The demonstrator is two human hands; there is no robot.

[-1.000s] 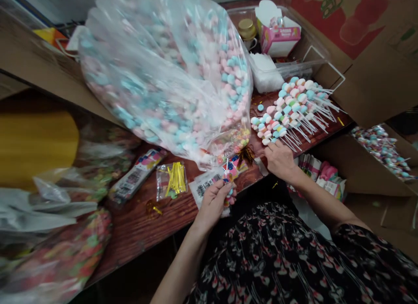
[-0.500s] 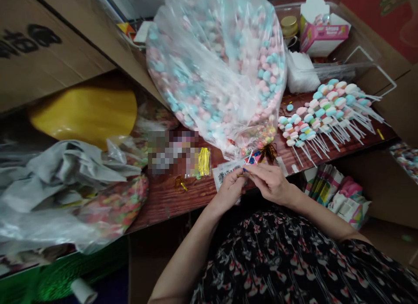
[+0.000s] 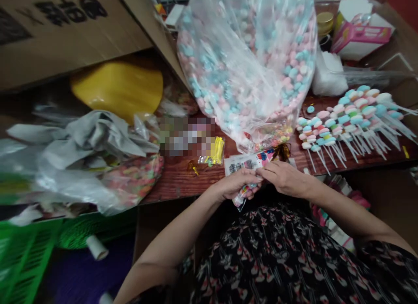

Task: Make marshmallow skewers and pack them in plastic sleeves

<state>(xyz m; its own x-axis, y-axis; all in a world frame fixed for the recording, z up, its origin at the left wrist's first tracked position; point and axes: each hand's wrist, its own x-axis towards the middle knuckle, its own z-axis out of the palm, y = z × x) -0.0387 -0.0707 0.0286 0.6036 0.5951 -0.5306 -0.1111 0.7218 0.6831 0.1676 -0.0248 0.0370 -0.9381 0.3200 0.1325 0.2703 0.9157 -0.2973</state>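
My left hand (image 3: 240,182) is closed around a marshmallow stick in a clear wrapper (image 3: 242,195), whose colourful lower end pokes out below the fingers. Against its fingertips, my right hand (image 3: 285,177) pinches at the top of the wrapper; what lies between those fingers is too small to make out. Just behind the hands lie flat printed wrappers (image 3: 240,161) and a bunch of dark gold ties (image 3: 282,152). To the right, many marshmallow sticks (image 3: 354,114) with white handles lie in a pile on the table (image 3: 183,182).
A large clear bag of pastel marshmallows (image 3: 248,55) fills the back. On the left are a bag of gummy candy (image 3: 133,177), grey cloth (image 3: 98,130) and a cardboard box (image 3: 75,38). Gold twist ties (image 3: 217,150) lie mid-table. A pink box (image 3: 362,38) stands back right.
My view has shifted, so the table things sit further right. Both hands have come lower, nearer my body, and the wrapped marshmallow stick now shows beneath my left hand.
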